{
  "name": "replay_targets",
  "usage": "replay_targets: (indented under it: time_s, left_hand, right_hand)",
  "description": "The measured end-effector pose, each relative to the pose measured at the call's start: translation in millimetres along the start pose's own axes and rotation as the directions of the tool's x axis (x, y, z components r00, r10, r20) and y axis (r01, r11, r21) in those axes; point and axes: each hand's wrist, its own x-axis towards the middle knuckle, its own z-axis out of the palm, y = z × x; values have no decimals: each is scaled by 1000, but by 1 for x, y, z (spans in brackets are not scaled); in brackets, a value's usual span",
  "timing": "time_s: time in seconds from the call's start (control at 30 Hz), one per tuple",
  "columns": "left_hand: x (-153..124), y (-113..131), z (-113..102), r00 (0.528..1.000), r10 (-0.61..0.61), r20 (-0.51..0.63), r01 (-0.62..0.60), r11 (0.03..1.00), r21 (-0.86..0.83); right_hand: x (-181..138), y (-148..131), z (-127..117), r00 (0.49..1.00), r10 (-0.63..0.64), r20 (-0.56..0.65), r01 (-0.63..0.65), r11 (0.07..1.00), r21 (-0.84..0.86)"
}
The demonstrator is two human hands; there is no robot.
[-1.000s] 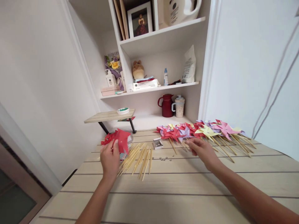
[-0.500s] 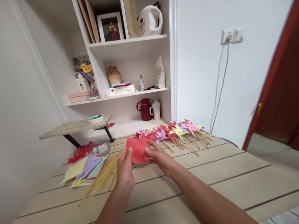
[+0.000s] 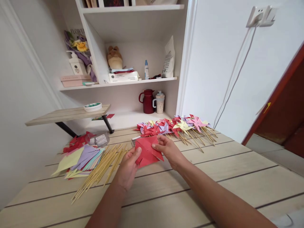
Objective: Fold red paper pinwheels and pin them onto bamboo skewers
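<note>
Between my two hands, above the wooden table, is a red paper square [image 3: 147, 148] with slits cut in from its corners. My left hand [image 3: 129, 163] pinches its left edge, thumb on top. At the upper right edge my right hand [image 3: 169, 150] grips the paper between thumb and fingers. Just behind the paper lies a small box-like item [image 3: 136, 139], partly hidden. Thin wooden sticks [image 3: 98, 171] lie left of my left hand. Beyond my right hand is a pile of finished paper pinwheels [image 3: 182, 125] on sticks, in red, purple, yellow and pink.
Coloured paper sheets [image 3: 83, 160] are stacked at the left, near red paper pieces [image 3: 77, 142] and a clear plastic container [image 3: 98, 139]. A small raised shelf [image 3: 68, 114] stands behind them. At the back are a dark red jug [image 3: 148, 102] and a cup [image 3: 160, 103].
The view has tilted down and come closer. The red paper has been turned a little, and its cut slits now show more clearly. Both hands still hold it.
</note>
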Motion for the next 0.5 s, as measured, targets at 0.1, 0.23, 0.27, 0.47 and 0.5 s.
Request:
replay_targets:
  time_s: [0.1, 0.23, 0.27, 0.47, 0.5]
  left_hand:
    - [-1, 3, -1, 998, 47, 42, -45, 998, -43]
    - [-6, 4, 2, 997, 14, 80, -8, 997, -74]
    - [-8, 3, 3, 998, -16, 66, 20, 997, -68]
    - [-5, -7, 4, 994, -75, -80, 73, 997, -34]
    - [-3, -7, 2, 992, -53, -115, 48, 998, -48]
  right_hand:
    - [-1, 0, 0, 998, -62, 12, 63, 997, -46]
    - [-2, 1, 0, 996, -81, -43, 80, 996, -28]
    - [-3, 1, 0, 996, -82, -47, 81, 996, -22]
    - [-7, 4, 3, 996, -93, 1, 93, 994, -62]
    - [-7, 5, 3, 993, -122, -1, 121, 989, -85]
